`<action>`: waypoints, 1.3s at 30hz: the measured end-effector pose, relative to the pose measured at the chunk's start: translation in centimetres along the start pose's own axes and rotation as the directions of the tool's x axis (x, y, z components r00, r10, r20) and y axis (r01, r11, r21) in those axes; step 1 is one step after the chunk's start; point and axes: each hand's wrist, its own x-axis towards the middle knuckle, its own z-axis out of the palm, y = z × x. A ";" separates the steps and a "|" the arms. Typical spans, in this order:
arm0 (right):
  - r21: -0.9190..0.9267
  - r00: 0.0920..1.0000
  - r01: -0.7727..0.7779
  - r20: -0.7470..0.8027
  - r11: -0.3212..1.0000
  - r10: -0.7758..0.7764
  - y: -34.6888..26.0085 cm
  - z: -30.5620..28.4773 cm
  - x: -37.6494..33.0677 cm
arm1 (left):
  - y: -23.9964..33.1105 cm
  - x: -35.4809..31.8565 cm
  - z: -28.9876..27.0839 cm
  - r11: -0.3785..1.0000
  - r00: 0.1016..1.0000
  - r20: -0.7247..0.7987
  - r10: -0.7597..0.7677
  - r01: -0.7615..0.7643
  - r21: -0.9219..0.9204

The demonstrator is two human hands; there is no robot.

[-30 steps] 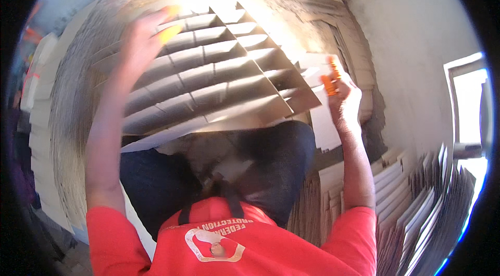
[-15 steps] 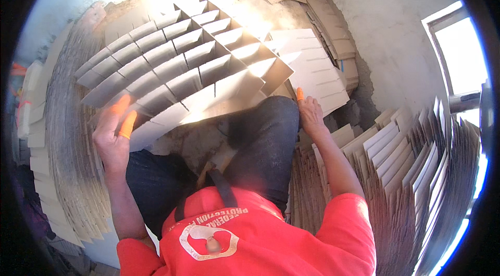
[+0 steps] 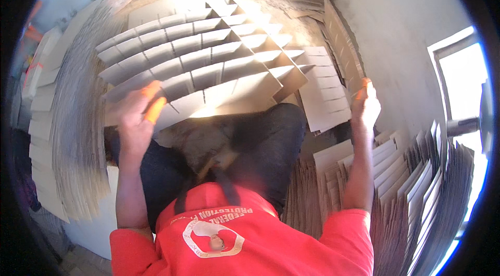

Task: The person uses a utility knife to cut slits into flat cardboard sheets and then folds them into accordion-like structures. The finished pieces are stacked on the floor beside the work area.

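A grid of interlocked cardboard dividers [image 3: 224,91] stands in front of my knees, its upright strips crossing to form several cells. My left hand [image 3: 136,122], with orange covers on two fingertips, is at the grid's near-left side. Its covered fingers are stretched out and apart; the hand is a little blurred. My right hand [image 3: 367,105], also with an orange fingertip cover, is raised to the right, away from the grid. Its fingers are closed at the lower end of a long notched cardboard strip [image 3: 344,36] by the back-right pile; how firmly they grip it is hard to see.
Flat slotted cardboard sheets [image 3: 325,91] lie right of the grid. Tall stacks of cardboard strips stand at left [image 3: 78,114] and lower right [image 3: 385,182]. A pale wall [image 3: 401,31] with a bright window [image 3: 461,80] rises on the right. Strong light washes out the far side.
My right hand has left the side of my knee and moved right and forward to the notched strip. My left hand stays by the grid, which appears farther right and at a shifted angle.
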 end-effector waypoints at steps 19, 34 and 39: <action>0.909 0.912 0.008 0.164 0.416 -0.375 -18.4 -8.7 5.6 | 0.3 0.8 8.2 0.989 0.969 0.210 0.134 -0.143 0.028; 0.853 0.884 0.049 0.206 0.520 -0.421 -19.7 -7.6 5.4 | 0.8 1.6 8.5 0.998 0.967 0.250 0.053 -0.058 0.012; 0.896 0.898 -0.040 0.226 0.443 -0.376 -19.6 -7.3 5.5 | 0.3 1.6 8.6 0.997 0.968 0.239 0.081 -0.074 -0.038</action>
